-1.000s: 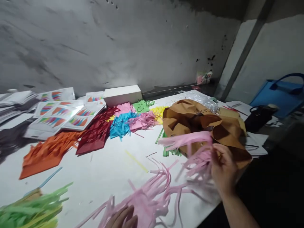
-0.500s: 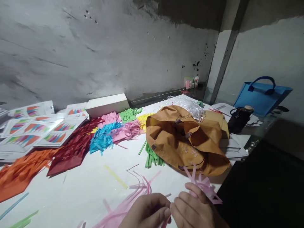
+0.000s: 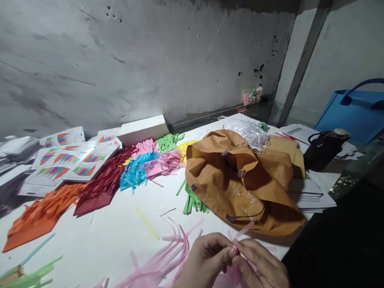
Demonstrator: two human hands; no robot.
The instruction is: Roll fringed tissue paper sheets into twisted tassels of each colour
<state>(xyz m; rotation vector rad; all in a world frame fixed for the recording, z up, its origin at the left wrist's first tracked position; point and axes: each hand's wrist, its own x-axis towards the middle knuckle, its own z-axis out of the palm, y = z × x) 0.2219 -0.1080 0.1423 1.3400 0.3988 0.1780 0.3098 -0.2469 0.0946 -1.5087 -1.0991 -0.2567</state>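
At the bottom edge of the head view, my left hand and my right hand meet fingertip to fingertip, both pinching pink paper strips that stick up between them. More cut pink paper fringe trails over the white table to the left of my left hand. Just beyond my hands lies a crumpled brown cloth bag.
Piles of fringed paper lie across the table: orange, dark red, blue, pink, green, yellow. Printed cards and a white box sit at the back. A black bottle and blue bag stand right.
My hands, apart a second ago with the right one lifting a pink fringe bundle by the brown bag, have come together low at the table's near edge, pinching pink strips.
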